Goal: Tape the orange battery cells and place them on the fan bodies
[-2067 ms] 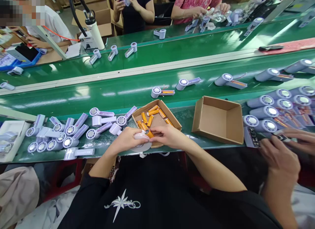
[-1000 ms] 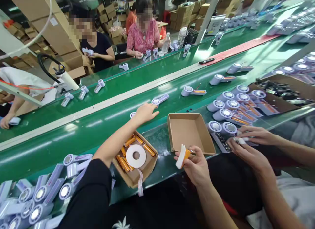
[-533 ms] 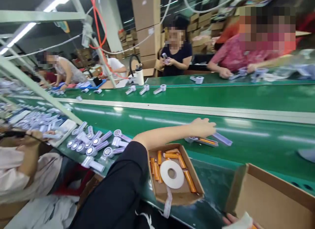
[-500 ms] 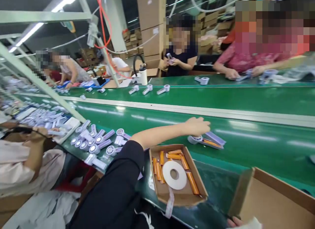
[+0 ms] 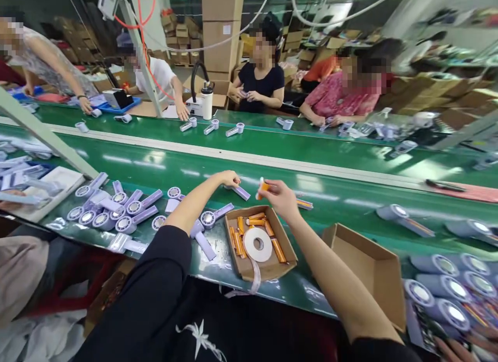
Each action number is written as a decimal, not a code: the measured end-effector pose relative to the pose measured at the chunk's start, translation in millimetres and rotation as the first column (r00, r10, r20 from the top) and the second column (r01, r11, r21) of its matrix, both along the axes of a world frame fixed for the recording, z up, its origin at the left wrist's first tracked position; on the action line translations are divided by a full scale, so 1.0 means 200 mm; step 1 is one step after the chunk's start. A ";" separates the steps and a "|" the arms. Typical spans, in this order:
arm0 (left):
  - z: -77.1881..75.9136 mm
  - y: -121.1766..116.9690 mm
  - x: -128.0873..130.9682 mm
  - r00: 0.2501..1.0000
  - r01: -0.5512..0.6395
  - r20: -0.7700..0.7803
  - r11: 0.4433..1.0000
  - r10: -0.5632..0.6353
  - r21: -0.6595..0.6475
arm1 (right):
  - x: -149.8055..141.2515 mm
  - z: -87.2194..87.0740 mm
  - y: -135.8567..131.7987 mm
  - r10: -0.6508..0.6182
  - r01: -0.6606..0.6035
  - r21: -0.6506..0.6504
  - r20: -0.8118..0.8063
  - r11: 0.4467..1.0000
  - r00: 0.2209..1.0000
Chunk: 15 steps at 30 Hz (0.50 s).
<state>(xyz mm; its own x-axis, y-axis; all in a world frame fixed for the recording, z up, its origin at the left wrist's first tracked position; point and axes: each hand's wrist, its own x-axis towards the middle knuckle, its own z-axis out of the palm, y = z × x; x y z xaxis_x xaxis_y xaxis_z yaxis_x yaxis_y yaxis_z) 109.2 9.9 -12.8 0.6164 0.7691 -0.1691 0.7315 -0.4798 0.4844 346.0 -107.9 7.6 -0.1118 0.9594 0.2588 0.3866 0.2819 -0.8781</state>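
Over the near belt, my left hand (image 5: 230,179) is closed on a light-purple handheld fan body (image 5: 242,193); its open handle sticks out to the right of my fingers. My right hand (image 5: 281,195) pinches an orange battery (image 5: 263,188) with a strip of white tape on it, raised above the far side of a cardboard box. Inside that box (image 5: 290,268) lie several orange batteries (image 5: 237,242) and a roll of white tape (image 5: 249,245), its loose end hanging over the front rim. Behind my right wrist, another fan body (image 5: 304,204) with a battery in its handle is partly hidden.
Several fan bodies (image 5: 134,209) are piled on the bench at left. A second cardboard box (image 5: 365,263) stands at right, beside rows of fans (image 5: 443,287) and a co-worker's hand (image 5: 467,346). Across the belts, people work behind a white cylinder (image 5: 207,102) and a slanted post (image 5: 50,134).
My left hand has drawn back leftward along the belt with the fan body. My right hand has risen from the lower right with the taped battery. The camera view has turned right.
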 end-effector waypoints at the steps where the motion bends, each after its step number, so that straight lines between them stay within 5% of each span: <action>1: -0.01 0.01 0.00 1.000 -0.016 -0.019 1.000 0.016 0.001 | -0.05 -0.02 0.10 0.012 -0.012 -0.010 0.085 1.000 0.996; 5: -0.05 0.01 0.00 0.988 -0.118 -0.092 0.992 0.121 0.036 | -0.19 -0.10 0.31 0.064 -0.052 -0.045 0.342 0.998 0.938; 15: -0.17 0.04 0.12 0.966 -0.255 -0.040 0.966 0.257 0.052 | -0.21 -0.19 0.31 0.226 -0.098 -0.205 0.827 0.974 0.514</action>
<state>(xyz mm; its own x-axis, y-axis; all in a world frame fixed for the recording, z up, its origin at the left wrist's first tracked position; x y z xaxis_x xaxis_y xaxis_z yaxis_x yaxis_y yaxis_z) 132.8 17.9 -47.1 0.3903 0.9079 -0.1528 0.8538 -0.2948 0.4292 303.1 -46.5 -30.9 -0.3724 0.9152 -0.1542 0.9192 0.3407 -0.1976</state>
